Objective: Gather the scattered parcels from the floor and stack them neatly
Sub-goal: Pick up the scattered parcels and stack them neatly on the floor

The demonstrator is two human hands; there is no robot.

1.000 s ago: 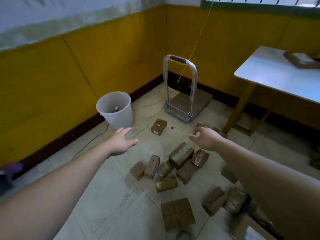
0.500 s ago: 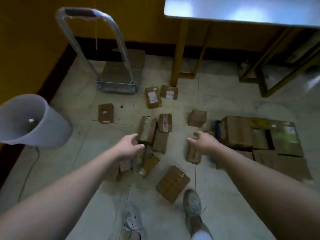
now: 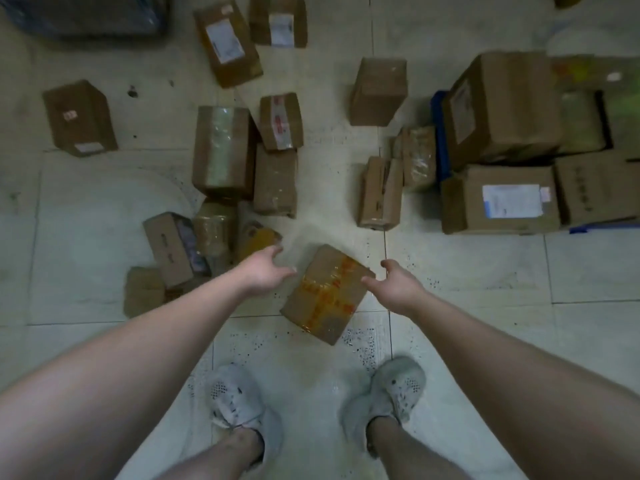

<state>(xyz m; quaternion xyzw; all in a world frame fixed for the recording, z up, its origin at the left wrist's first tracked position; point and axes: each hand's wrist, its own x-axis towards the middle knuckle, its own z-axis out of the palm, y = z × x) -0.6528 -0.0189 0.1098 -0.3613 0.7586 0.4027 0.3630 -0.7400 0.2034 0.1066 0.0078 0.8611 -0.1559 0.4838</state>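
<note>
A brown parcel with orange tape (image 3: pixel 325 292) lies tilted on the tiled floor just ahead of my feet. My left hand (image 3: pixel 265 273) is open at its left edge, fingers spread, close to it but holding nothing. My right hand (image 3: pixel 398 287) is open at its right edge, fingertips near the top right corner. Several more brown parcels lie scattered beyond: a taped cluster (image 3: pixel 221 152) to the left and a lone one (image 3: pixel 379 91) further off. A group of larger parcels (image 3: pixel 502 105) sits together at the right.
My two white shoes (image 3: pixel 239 398) (image 3: pixel 398 388) stand on the floor close behind the parcel. A separate parcel (image 3: pixel 79 117) lies at the far left. A dark trolley base (image 3: pixel 86 15) shows at the top left corner.
My view has tilted down from the room to the floor at my feet. Both hands have dropped towards the orange-taped parcel and now flank it.
</note>
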